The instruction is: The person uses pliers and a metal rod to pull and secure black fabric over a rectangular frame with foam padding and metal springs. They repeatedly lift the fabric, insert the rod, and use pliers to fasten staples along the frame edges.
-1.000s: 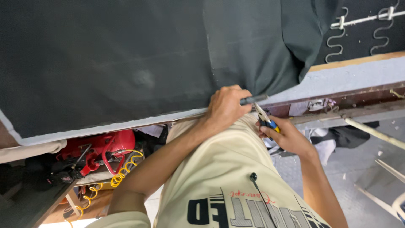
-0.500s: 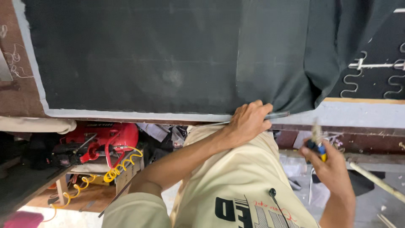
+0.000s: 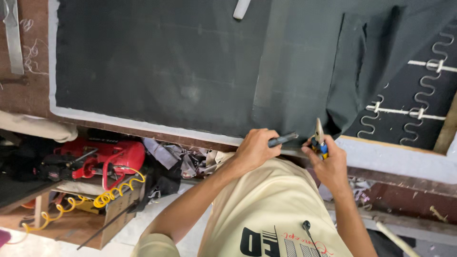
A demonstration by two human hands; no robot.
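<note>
My left hand (image 3: 254, 150) is closed around a dark tool handle (image 3: 283, 139) at the lower edge of the black fabric (image 3: 190, 71) stretched over a furniture frame. My right hand (image 3: 330, 164) grips pliers with blue and yellow handles (image 3: 319, 137), jaws pointing up, right beside the loose fold of the fabric (image 3: 350, 81). The two hands are close together at the pale frame edge (image 3: 390, 157).
Uncovered zigzag springs (image 3: 419, 90) show at the right of the frame. A red air compressor (image 3: 109, 154) with a yellow coiled hose (image 3: 112, 192) sits on a low wooden stand at lower left, beside fabric scraps (image 3: 176, 159). A brown wooden panel (image 3: 28, 57) borders the left.
My right hand has come back from the lower right to the fabric edge with the pliers, close to my left hand. The left hand stays at the edge with its tool.
</note>
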